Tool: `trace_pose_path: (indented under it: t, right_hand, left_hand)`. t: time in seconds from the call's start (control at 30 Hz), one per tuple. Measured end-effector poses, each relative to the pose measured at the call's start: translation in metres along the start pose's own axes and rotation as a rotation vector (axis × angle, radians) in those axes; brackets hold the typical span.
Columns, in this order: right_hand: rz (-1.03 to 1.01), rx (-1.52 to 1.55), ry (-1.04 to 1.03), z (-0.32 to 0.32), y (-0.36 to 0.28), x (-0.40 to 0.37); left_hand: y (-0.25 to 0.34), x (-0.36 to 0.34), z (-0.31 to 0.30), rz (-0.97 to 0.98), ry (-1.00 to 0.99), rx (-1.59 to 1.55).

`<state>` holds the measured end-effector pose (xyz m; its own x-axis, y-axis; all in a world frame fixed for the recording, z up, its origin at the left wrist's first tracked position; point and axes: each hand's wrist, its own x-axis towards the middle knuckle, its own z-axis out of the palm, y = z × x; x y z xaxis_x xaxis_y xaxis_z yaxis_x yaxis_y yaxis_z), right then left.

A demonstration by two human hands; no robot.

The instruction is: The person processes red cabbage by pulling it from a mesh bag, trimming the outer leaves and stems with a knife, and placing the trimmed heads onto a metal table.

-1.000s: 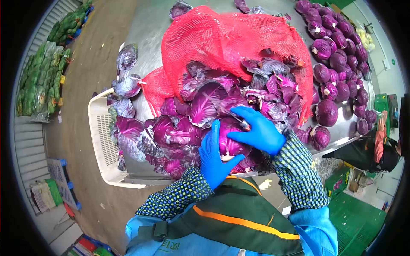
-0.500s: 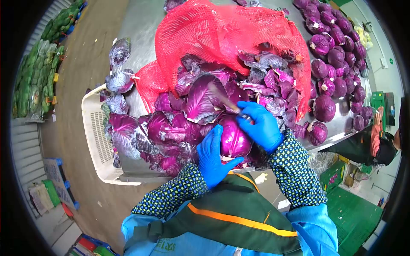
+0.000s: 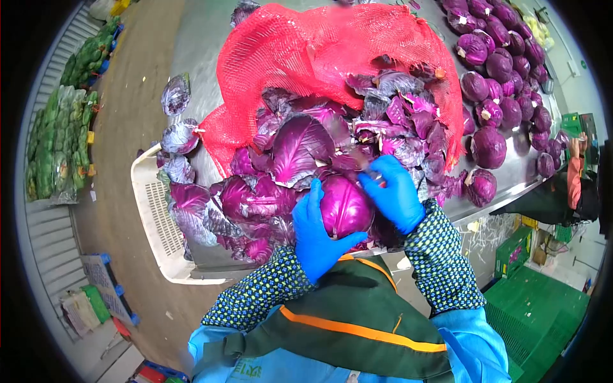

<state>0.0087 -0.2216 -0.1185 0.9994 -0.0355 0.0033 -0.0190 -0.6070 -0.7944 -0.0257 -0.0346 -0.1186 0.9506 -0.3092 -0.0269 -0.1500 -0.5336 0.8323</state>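
Observation:
Blue gloves cover both hands. My left hand point(image 3: 317, 237) rests with thumb and fingers spread along the left and near side of a glossy red cabbage point(image 3: 345, 205). At that cabbage's upper right, my right hand point(image 3: 394, 191) has its fingers curled round a knife, whose blade is smeared by motion and points up and left. Loose purple leaves point(image 3: 301, 150) lie thickly beyond and to the left of the cabbage. Behind them, a red mesh bag point(image 3: 281, 48) spreads over the metal table point(image 3: 199, 60) and around part of the leaf pile.
A white crate point(image 3: 152, 220) with leaves stands at the table's left edge. Many whole cabbages point(image 3: 488, 148) cover the right side. Another person's hand point(image 3: 578, 145) shows at far right. Green crates point(image 3: 533, 313) stand lower right, green bags point(image 3: 60, 137) far left.
The view has shifted slightly. The knife and my right hand have moved a little, and the blade is more blurred. My left hand stays beside the cabbage, its fingers a little further left.

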Motion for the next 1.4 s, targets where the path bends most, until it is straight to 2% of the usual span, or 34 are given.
trace_pose_path:
  t: [0.03,0.17,0.23,0.27,0.3,0.33,0.4,0.43,0.47,0.5,0.53,0.57,0.6,0.67,0.77,0.83,0.87,0.9,0.93,0.97,1.0,1.07,1.13,1.17,1.27,1.3,1.33,1.4]
  right_hand:
    - [0.089,0.02,0.121,0.002,0.01,-0.002]
    - [0.26,0.257,0.1,0.006,0.029,-0.015]
    - [0.173,0.203,0.199,0.006,0.038,-0.016]
    - [0.235,0.122,0.261,0.002,0.055,-0.014]
    - [0.328,0.056,0.304,-0.001,0.082,-0.011]
    - [0.421,-0.01,0.348,-0.006,0.102,-0.01]
    - [0.332,-0.05,0.41,-0.017,0.103,-0.007]
    - [0.254,0.052,0.425,-0.021,0.083,-0.003]
    - [0.266,0.298,0.392,-0.022,0.061,-0.005]
    - [0.338,0.493,0.244,-0.034,-0.008,-0.004]
    - [0.359,0.637,0.087,-0.034,-0.032,-0.009]
    - [0.271,0.729,-0.047,-0.031,-0.052,-0.011]
    - [0.099,0.543,-0.031,-0.017,-0.052,-0.006]
    - [0.23,0.616,-0.169,-0.037,-0.078,0.012]
    - [0.178,0.441,-0.006,-0.051,-0.06,0.024]
    - [0.226,0.326,0.034,-0.05,-0.008,0.029]
    - [0.267,0.247,0.052,-0.048,0.011,0.032]
    - [0.261,0.312,0.068,-0.051,-0.008,0.023]
    - [0.139,0.391,0.075,-0.047,-0.027,0.017]
    - [0.137,0.605,-0.038,-0.054,-0.076,0.003]
    - [-0.283,0.271,-0.083,-0.058,-0.094,0.004]
    - [-0.413,0.138,-0.013,-0.049,-0.115,0.0]
    - [-0.378,0.372,-0.103,-0.055,-0.097,0.003]
    - [-0.229,0.255,0.073,-0.054,-0.092,0.004]
    - [0.408,0.712,-0.014,-0.062,-0.072,0.015]
    - [0.234,0.633,-0.034,-0.056,-0.06,0.011]
    - [0.015,0.392,-0.106,-0.063,-0.077,0.004]
    - [-0.41,0.357,-0.024,-0.048,-0.105,0.0]
  left_hand:
    - [0.0,-0.002,0.0,-0.037,-0.022,0.015]
    - [0.008,-0.002,0.0,-0.113,-0.092,0.064]
    - [-0.011,0.004,0.003,-0.074,-0.088,-0.047]
    - [-0.019,0.008,0.002,-0.03,-0.078,-0.162]
    - [-0.019,0.013,-0.007,-0.155,-0.118,-0.369]
    - [-0.033,0.016,-0.015,-0.154,-0.143,-0.321]
    - [-0.039,0.015,-0.031,-0.33,-0.151,-0.582]
    - [-0.032,0.011,-0.041,-0.354,-0.12,-0.645]
    - [-0.027,0.008,-0.048,-0.358,-0.133,-0.632]
    - [-0.022,0.005,-0.054,-0.287,-0.106,-0.673]
    - [-0.016,0.003,-0.061,-0.216,-0.078,-0.718]
    - [-0.011,0.004,-0.071,-0.133,-0.095,-0.639]
    - [-0.011,0.007,-0.079,0.045,-0.114,-0.452]
    - [0.003,0.017,-0.095,0.146,-0.139,-0.519]
    - [0.003,0.022,-0.116,0.231,-0.163,-0.621]
    - [-0.003,0.016,-0.118,0.256,-0.139,-0.683]
    - [-0.004,0.012,-0.118,0.139,-0.126,-0.806]
    - [-0.004,0.012,-0.118,0.022,-0.111,-0.927]
    - [-0.004,0.016,-0.117,0.027,-0.1,-0.926]
    - [-0.004,0.017,-0.116,0.056,-0.12,-0.857]
    - [-0.003,0.017,-0.116,0.08,-0.151,-0.786]
    - [-0.004,0.019,-0.111,0.076,-0.177,-0.837]
    - [-0.007,0.02,-0.108,0.072,-0.217,-0.99]
    - [-0.006,0.018,-0.107,0.089,-0.175,-0.98]
    - [-0.002,0.014,-0.109,0.03,-0.21,-1.131]
    - [-0.003,0.013,-0.106,0.038,-0.167,-1.117]
    - [-0.001,0.015,-0.106,0.04,-0.161,-1.118]
    - [0.005,0.016,-0.108,-0.032,-0.193,-1.052]
